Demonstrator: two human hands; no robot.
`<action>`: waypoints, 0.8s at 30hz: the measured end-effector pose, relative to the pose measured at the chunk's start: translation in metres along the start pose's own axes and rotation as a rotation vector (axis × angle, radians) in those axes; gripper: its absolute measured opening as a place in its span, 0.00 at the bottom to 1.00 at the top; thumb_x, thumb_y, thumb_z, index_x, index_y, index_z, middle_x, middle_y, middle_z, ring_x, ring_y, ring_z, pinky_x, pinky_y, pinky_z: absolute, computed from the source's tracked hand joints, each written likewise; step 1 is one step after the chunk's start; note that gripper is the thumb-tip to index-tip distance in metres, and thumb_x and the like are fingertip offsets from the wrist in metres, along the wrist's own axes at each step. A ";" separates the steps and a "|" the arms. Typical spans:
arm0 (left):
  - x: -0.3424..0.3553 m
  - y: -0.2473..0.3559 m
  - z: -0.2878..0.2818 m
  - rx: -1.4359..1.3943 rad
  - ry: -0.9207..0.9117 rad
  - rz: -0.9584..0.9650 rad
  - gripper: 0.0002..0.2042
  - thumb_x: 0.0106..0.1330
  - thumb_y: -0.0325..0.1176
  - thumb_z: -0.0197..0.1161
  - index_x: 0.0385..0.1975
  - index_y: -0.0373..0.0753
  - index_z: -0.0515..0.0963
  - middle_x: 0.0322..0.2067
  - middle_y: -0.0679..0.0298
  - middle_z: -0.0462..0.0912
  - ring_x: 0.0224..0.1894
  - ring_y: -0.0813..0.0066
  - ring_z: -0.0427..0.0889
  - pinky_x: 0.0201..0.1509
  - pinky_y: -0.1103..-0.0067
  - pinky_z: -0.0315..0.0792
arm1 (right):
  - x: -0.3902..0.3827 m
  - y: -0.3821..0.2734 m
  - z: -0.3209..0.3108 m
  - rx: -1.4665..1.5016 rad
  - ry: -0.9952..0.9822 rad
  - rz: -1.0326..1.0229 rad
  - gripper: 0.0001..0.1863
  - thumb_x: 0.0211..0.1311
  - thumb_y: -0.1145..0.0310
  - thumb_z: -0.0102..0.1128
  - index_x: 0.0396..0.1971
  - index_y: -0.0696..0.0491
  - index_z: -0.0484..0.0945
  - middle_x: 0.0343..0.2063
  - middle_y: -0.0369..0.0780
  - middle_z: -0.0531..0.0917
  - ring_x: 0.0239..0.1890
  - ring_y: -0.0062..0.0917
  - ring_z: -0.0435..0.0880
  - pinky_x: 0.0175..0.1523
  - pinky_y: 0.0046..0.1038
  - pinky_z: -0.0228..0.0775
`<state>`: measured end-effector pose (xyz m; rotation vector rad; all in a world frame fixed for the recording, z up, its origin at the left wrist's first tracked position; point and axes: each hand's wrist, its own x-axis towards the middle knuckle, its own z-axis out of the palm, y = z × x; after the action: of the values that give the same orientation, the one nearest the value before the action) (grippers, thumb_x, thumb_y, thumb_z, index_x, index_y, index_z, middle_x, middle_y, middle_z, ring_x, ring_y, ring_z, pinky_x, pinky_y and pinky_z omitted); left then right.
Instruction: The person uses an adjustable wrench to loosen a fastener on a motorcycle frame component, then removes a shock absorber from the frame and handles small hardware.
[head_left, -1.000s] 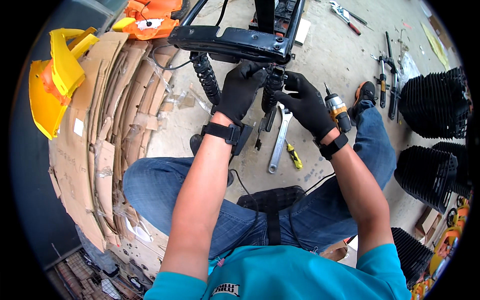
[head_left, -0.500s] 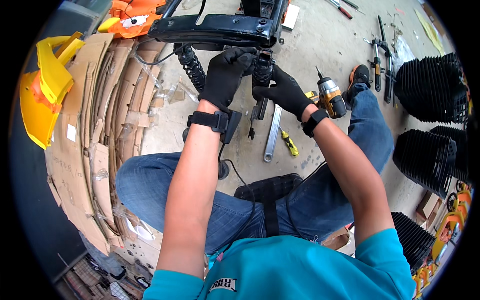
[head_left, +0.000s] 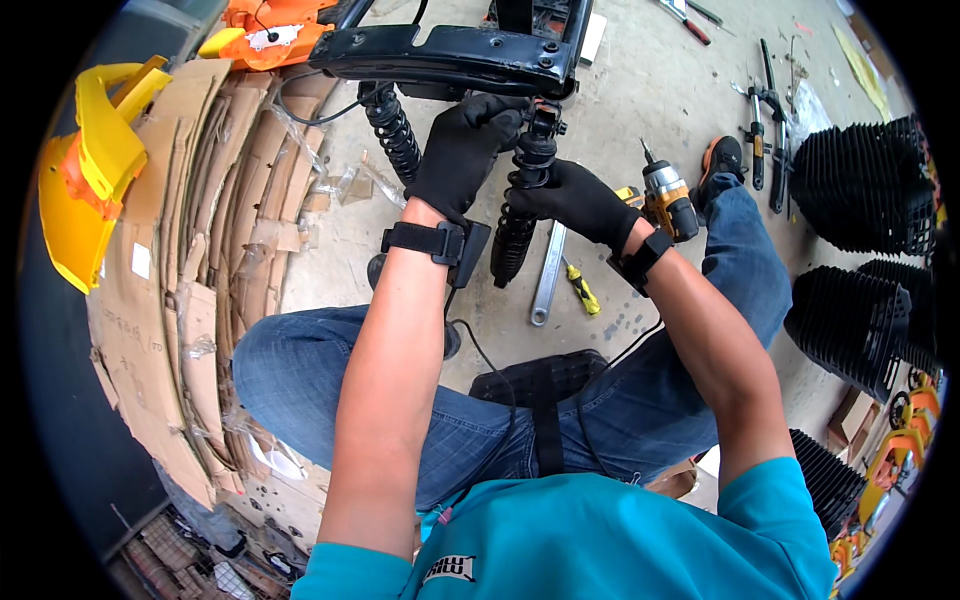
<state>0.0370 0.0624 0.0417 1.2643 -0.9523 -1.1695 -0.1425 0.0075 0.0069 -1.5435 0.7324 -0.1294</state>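
Observation:
A black coil-spring shock absorber (head_left: 514, 240) hangs below the black metal frame (head_left: 440, 58), its lower end angled toward me. My right hand (head_left: 585, 203), in a black glove, is closed round its spring from the right. At its upper end, just under the frame, my gloved left hand (head_left: 460, 158) has its fingers curled together. What those fingers pinch, if anything, is hidden. A second shock absorber (head_left: 393, 135) hangs from the frame to the left of my left hand.
On the floor by my right hand lie a wrench (head_left: 549, 275), a yellow screwdriver (head_left: 581, 290) and a cordless driver (head_left: 669, 197). Stacked flat cardboard (head_left: 150, 330) and a yellow plastic panel (head_left: 100, 180) are at left. Black ribbed baskets (head_left: 850, 320) stand at right.
The shock absorber's lower end has swung toward me, and more of its spring now shows. My right hand has moved slightly down and right with it. The left hand stays near the upper end.

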 end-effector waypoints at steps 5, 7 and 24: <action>0.001 -0.002 0.003 -0.058 0.064 -0.031 0.15 0.69 0.31 0.58 0.51 0.30 0.76 0.45 0.61 0.82 0.45 0.76 0.82 0.53 0.79 0.76 | 0.003 0.006 -0.001 0.073 0.003 -0.007 0.23 0.57 0.61 0.67 0.49 0.57 0.76 0.42 0.38 0.82 0.44 0.22 0.79 0.53 0.27 0.70; 0.002 -0.001 0.005 -0.051 0.073 -0.027 0.14 0.69 0.32 0.58 0.50 0.31 0.76 0.43 0.62 0.83 0.44 0.77 0.82 0.52 0.80 0.77 | 0.004 0.009 -0.001 0.111 0.019 -0.019 0.24 0.57 0.61 0.67 0.51 0.56 0.75 0.43 0.38 0.81 0.45 0.22 0.79 0.54 0.27 0.70; 0.005 -0.013 0.010 0.086 0.184 0.161 0.10 0.62 0.30 0.60 0.40 0.34 0.83 0.33 0.61 0.86 0.34 0.75 0.81 0.42 0.79 0.74 | 0.018 0.017 0.017 0.168 0.170 -0.081 0.13 0.52 0.65 0.70 0.34 0.55 0.78 0.30 0.36 0.82 0.34 0.22 0.81 0.44 0.27 0.73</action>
<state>0.0263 0.0560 0.0297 1.3139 -0.9566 -0.8800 -0.1256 0.0139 -0.0173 -1.4126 0.7725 -0.3770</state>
